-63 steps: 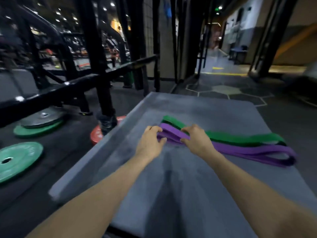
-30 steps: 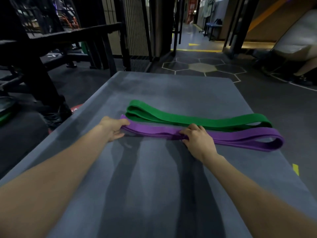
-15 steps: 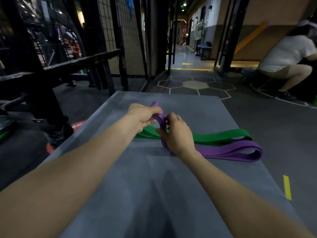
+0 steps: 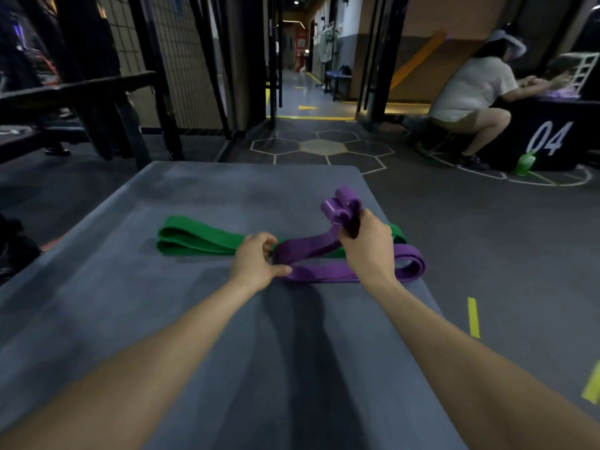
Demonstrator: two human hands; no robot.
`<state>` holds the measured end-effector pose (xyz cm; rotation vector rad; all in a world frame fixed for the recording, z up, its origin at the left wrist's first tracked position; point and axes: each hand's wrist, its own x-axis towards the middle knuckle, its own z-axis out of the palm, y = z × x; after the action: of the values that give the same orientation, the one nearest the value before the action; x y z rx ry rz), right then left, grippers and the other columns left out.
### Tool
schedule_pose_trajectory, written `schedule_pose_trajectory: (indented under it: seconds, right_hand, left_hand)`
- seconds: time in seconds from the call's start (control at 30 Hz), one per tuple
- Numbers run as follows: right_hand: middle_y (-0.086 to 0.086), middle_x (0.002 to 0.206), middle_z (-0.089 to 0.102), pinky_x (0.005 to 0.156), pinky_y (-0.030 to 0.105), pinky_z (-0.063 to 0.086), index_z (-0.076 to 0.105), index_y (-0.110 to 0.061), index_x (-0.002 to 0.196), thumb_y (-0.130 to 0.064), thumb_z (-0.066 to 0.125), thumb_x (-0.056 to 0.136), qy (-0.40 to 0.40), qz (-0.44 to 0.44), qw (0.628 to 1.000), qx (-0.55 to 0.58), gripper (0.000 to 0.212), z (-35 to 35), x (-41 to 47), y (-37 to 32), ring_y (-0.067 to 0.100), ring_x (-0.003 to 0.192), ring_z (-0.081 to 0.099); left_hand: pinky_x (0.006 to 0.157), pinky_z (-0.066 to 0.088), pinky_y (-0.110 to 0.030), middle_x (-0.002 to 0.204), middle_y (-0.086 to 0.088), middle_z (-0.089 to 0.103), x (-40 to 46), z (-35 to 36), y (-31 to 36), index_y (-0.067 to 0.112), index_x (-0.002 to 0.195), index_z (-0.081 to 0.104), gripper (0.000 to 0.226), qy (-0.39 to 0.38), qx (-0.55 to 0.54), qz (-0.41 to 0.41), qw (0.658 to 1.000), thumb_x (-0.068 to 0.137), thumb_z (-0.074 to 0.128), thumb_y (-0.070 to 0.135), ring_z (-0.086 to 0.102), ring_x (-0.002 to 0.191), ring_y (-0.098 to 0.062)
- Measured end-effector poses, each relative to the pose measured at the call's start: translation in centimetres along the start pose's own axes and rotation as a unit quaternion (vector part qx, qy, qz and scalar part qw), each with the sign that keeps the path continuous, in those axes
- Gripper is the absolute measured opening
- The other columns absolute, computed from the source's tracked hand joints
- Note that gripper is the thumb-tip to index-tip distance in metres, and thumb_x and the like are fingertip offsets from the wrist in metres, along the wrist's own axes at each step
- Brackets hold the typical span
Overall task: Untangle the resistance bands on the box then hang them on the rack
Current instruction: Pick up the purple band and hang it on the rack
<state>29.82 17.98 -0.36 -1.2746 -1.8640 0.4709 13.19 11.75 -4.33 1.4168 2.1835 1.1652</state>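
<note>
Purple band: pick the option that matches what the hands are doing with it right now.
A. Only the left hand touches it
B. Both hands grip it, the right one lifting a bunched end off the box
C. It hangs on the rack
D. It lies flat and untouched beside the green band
B: the right hand holds the bunched end of the purple band raised above the box, while the left hand pinches it lower down beside the green band.

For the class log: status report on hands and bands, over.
Both hands grip purple band, one end lifted. Green band flat on box, purple crossing it.
</note>
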Motion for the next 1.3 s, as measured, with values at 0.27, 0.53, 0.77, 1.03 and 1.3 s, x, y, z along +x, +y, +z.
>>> schedule_pose_trajectory:
  seconds: [0.27,0.53,0.77,1.03,1.3]
  right_hand:
    - [0.014,0.089,0.062,0.075,0.041,0.049,0.056,0.001,0.093,-0.016,0.058,0.086,0.011,0.074,0.997,-0.019,0.018,-1.0,0.3,6.0,0.031,0.083,0.059]
    - [0.016,0.131,0.040,0.101,0.040,0.034,0.038,0.001,0.130,-0.029,0.076,0.075,0.045,0.112,0.991,-0.058,0.073,-1.9,-0.8,8.8,0.032,0.123,0.035]
    - [0.015,0.108,0.058,0.082,0.041,0.048,0.063,-0.005,0.101,-0.006,0.077,0.062,0.103,-0.191,0.950,-0.227,0.042,-0.6,-2.0,8.1,0.034,0.096,0.053]
    - [0.006,0.078,0.060,0.059,0.033,0.048,0.065,-0.010,0.080,-0.012,0.077,0.059,-0.015,-0.272,0.930,-0.246,0.024,3.9,-2.2,7.5,0.028,0.071,0.057]
    - [0.004,0.067,0.056,0.042,0.028,0.039,0.065,-0.013,0.068,-0.015,0.082,0.055,-0.003,-0.288,0.909,-0.302,0.022,5.4,-1.3,6.0,0.025,0.062,0.057]
  left_hand:
    - [0.088,0.047,-0.037,0.106,-0.005,0.058,-0.5,5.2,0.4,0.015,0.123,0.060,0.046,0.051,0.130,0.114,0.984,0.078,0.068,0.009,0.057,0.099,-0.026]
    - [0.080,0.049,-0.038,0.114,0.003,0.051,-0.7,6.8,0.6,0.023,0.134,0.049,0.046,-0.004,0.243,0.121,0.962,0.090,0.054,0.012,0.044,0.106,-0.019]
    - [0.077,0.050,-0.041,0.116,0.002,0.049,-0.5,7.1,1.9,0.024,0.131,0.051,0.040,-0.016,0.265,0.110,0.958,0.093,0.050,0.014,0.043,0.106,-0.021]
    - [0.078,0.044,-0.039,0.116,0.003,0.051,-1.0,7.2,2.4,0.022,0.122,0.058,0.031,-0.014,0.261,0.112,0.959,0.098,0.040,0.029,0.044,0.108,-0.020]
    - [0.086,0.045,-0.039,0.119,0.001,0.052,-0.4,6.8,0.4,0.025,0.131,0.052,0.038,-0.007,0.228,0.127,0.965,0.093,0.050,0.023,0.047,0.107,-0.022]
